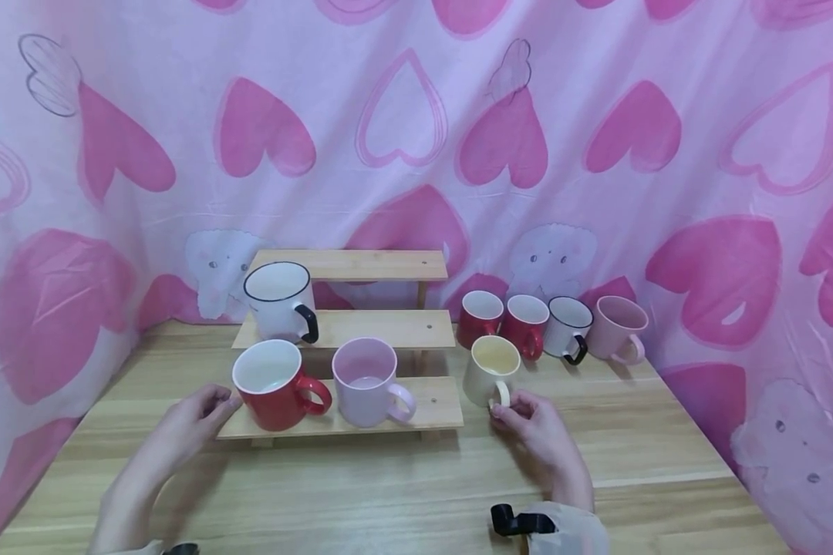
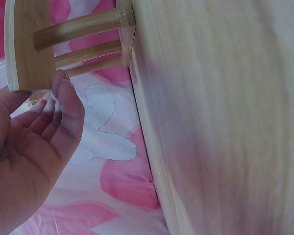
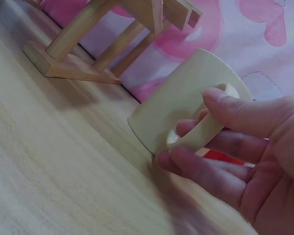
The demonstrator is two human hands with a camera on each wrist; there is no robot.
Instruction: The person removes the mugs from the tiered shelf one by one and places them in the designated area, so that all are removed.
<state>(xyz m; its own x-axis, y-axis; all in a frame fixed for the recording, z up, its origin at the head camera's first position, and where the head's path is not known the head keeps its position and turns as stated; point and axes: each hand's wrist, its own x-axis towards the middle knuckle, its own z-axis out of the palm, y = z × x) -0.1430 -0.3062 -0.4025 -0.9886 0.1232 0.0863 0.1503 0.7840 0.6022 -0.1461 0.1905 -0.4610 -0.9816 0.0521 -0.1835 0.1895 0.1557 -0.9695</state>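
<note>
My right hand grips the handle of a cream mug, just right of a three-step wooden stand. In the right wrist view, fingers curl through the mug's handle and the thumb presses on top; the mug is tilted in that view. At the stand's lower left end, my left hand pinches the bottom step, thumb above and fingers below its edge. On that step sit a red mug and a pink mug. A white mug with a black rim stands on the middle step.
Behind the cream mug, two red mugs, a white black-handled mug and a dusty pink mug stand in a row on the wooden table. A pink heart-print curtain hangs around the back and sides.
</note>
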